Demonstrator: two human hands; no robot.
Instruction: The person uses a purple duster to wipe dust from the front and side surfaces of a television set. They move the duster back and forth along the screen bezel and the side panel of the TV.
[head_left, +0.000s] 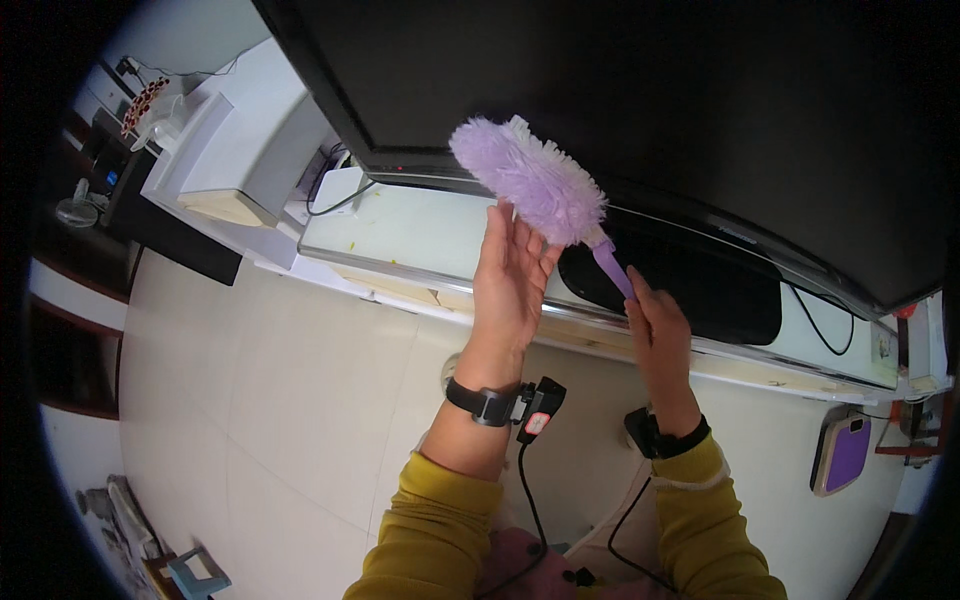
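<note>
My right hand grips the purple handle of a fluffy duster, whose lilac and whitish head points up and left in front of a large black television. Just below the duster head, my left hand is raised palm up with its fingers extended; its fingertips are partly hidden behind the fluff, and whether they touch it is not clear. The television's black base rests on a white glass-topped stand behind both hands. Each wrist wears a black strap with a small cabled device.
A white box-like device with a cable sits at the stand's left end, beside a white cabinet. Another black cable loops on the stand's right end. A purple bathroom scale lies on the tiled floor at right.
</note>
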